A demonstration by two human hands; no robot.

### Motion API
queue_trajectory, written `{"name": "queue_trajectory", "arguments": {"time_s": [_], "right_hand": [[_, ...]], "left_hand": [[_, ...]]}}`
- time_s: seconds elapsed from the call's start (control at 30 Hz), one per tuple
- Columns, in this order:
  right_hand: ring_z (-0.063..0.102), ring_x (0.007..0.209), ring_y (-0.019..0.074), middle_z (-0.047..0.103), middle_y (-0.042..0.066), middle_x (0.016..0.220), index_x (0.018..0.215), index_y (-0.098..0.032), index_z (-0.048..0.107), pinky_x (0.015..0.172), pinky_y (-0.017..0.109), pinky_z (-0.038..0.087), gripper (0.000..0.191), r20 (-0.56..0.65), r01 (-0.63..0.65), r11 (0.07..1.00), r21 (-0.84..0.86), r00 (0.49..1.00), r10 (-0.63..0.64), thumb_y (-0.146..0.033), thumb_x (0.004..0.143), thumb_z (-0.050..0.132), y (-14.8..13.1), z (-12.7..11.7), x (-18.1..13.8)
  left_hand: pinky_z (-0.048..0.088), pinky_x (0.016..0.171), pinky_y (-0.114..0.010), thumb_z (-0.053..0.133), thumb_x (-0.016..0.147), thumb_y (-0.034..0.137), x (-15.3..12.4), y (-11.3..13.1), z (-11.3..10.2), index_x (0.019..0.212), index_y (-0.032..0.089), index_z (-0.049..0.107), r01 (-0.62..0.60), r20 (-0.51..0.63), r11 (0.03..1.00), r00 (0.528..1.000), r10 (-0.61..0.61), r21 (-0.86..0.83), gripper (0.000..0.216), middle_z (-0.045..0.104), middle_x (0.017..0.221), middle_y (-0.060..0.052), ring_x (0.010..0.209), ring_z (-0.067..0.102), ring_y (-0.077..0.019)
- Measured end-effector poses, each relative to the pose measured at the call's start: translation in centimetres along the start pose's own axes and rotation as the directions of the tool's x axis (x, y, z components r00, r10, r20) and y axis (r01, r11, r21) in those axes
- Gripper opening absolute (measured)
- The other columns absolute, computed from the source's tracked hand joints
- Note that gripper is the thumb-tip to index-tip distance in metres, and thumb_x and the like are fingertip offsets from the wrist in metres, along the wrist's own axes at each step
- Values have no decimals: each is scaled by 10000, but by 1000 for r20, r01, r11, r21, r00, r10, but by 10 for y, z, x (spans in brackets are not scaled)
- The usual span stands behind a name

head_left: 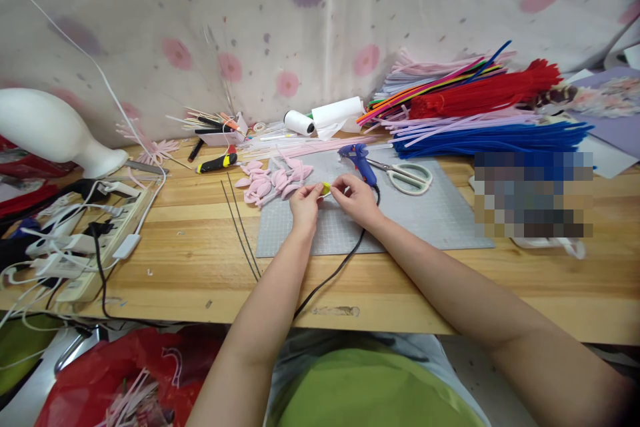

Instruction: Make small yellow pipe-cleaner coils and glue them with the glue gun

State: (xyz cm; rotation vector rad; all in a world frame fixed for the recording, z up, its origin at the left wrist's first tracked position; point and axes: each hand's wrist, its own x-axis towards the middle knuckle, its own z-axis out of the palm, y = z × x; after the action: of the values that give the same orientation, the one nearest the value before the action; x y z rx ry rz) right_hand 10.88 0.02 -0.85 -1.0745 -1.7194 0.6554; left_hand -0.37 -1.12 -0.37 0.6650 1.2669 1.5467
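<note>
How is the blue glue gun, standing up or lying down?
Lying down: the glue gun shows its side, with its handle along the gray mat.

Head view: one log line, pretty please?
left hand: pinching yellow piece | right hand: at its edge | glue gun: on mat
</note>
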Motion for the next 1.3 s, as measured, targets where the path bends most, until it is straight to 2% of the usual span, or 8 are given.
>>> {"name": "queue_trajectory", "arguments": {"time_s": [0.3,0.6,0.8,0.93,1.0,1.07,1.2,1.3], "right_hand": [[482,628,114,551,5,674,660,-187,518,584,241,369,94,107,86,994,-73,991,-77,-211,748,495,1,8,-2],[496,631,116,567,3,673,677,-182,539,588,240,359,91,123,3,992,-125,992,12,-235,746,509,2,6,-2],[500,631,118,573,3,672,675,-185,544,590,244,365,115,124,-17,994,-111,992,30,-258,755,505,3,2,-3],[486,616,113,560,1,668,670,-186,532,582,243,372,128,97,-29,998,-58,995,34,-275,758,502,4,-1,-1],[482,613,112,552,1,670,677,-186,527,575,242,375,130,59,-47,999,-27,997,49,-283,760,499,5,-2,0],[483,617,113,548,2,674,686,-186,526,578,244,379,126,23,-65,998,-17,998,66,-285,758,497,7,-3,1],[486,620,117,545,4,677,693,-185,526,582,251,385,113,-2,-74,997,-18,997,74,-280,749,498,9,-4,3],[492,636,122,547,9,683,701,-184,528,578,252,385,118,11,-76,997,5,997,76,-287,749,495,11,-4,4]], "left_hand": [[414,617,-240,733,523,255,3,3,-2,566,128,570,70,-33,991,997,-74,-114,211,591,589,8,535,532,-75],[408,597,-229,683,591,341,-1,5,-1,600,132,565,74,13,997,997,-74,-24,240,588,600,5,545,540,-81],[415,591,-219,687,574,279,-1,8,-3,648,129,610,91,80,996,993,-92,19,184,609,617,2,554,546,-80],[428,618,-233,660,601,274,7,1,-7,607,137,616,-69,75,989,995,60,128,144,612,601,0,570,543,-89],[439,636,-244,646,620,289,10,-4,-8,626,141,631,-167,103,968,983,150,185,149,625,619,-9,591,556,-100],[447,640,-251,637,632,303,12,-8,-10,653,144,643,-215,139,949,973,186,233,160,636,638,-17,605,570,-110],[446,603,-245,633,633,305,10,-10,-9,645,150,641,-193,154,936,976,153,293,156,635,616,-16,583,575,-115],[444,588,-242,648,616,308,7,-4,-8,638,149,634,-65,153,962,988,24,266,161,629,595,-12,568,577,-115]]}}
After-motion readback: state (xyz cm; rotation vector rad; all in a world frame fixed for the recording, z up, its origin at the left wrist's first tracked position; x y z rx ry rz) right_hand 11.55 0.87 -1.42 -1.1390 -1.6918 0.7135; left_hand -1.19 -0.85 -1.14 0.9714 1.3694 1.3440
